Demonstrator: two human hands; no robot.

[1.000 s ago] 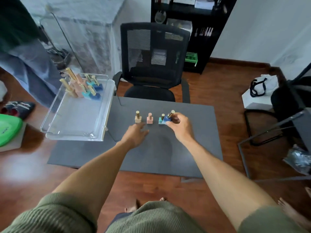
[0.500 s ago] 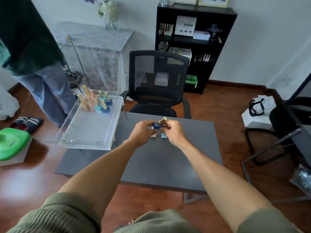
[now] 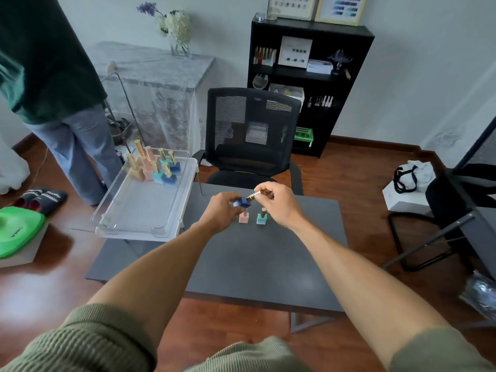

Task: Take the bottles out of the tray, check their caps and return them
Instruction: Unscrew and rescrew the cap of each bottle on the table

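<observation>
left hand [image 3: 221, 210] grips blue bottle [image 3: 240, 202] body above table [image 3: 268, 264]; right hand [image 3: 279, 204] fingers pinch its gold cap [image 3: 253, 196]. bottle tilted.

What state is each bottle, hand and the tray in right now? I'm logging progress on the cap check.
Blue bottle: lifted off the table, tilted, held by both hands.
Left hand: gripping the blue bottle's base.
Right hand: pinching its gold cap.
Pink bottle: upright on the table, partly hidden by the hands.
Teal bottle: upright on the table, capped.
Tray: holds a cluster of upright bottles at its far end.
</observation>
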